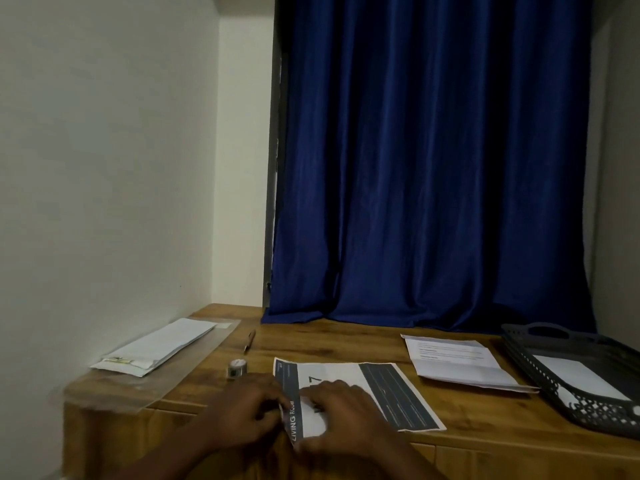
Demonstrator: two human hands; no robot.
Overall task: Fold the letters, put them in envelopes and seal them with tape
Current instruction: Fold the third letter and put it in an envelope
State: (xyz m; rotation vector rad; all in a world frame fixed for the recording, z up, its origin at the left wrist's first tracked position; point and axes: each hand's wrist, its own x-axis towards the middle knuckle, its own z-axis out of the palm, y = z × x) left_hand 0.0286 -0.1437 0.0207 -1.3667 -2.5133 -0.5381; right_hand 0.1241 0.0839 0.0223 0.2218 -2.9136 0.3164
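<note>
While hands (294, 414) press, letter (356, 393) lies crosswise (left-right).

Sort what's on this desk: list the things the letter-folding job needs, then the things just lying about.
For the job:
- printed letter under both hands
- left hand and right hand on it
- envelopes at left
- tape roll
- folded papers at right

Lying about:
- pen
- dark basket holding a white sheet
- blue curtain
</note>
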